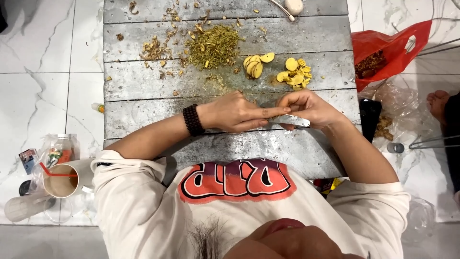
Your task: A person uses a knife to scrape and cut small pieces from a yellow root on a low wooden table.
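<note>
Grey wooden planks form the board (pixel 143 86) that fills the middle of the scene, resting on a white marble floor (pixel 43 72). The person's cream shirt (pixel 143 211) with a red and purple print takes up the near edge.

On the far half of the board lies a heap of green chopped herbs (pixel 213 46). Right of it sit two small piles of yellow slices (pixel 293 73), the left pile just beside the herbs, the right pile far of the right hand. A red plastic bag (pixel 390 48) lies off the board at far right. A cup (pixel 62 180) with a brown drink and a red straw stands on the floor at near left.

The left hand (pixel 235 112), with a dark bead bracelet (pixel 192 120) on its wrist, lies flat at the board's centre, its index finger stretched right along the top of the knife (pixel 290 121). It presses rather than grasps.

The right hand (pixel 309 108) is curled, fingertips pinched together at the far side of the blade. Whether a piece is held in the pinch cannot be told. The knife lies flat, near of the right hand's fingers and under the left fingertip, blade pointing right.
</note>
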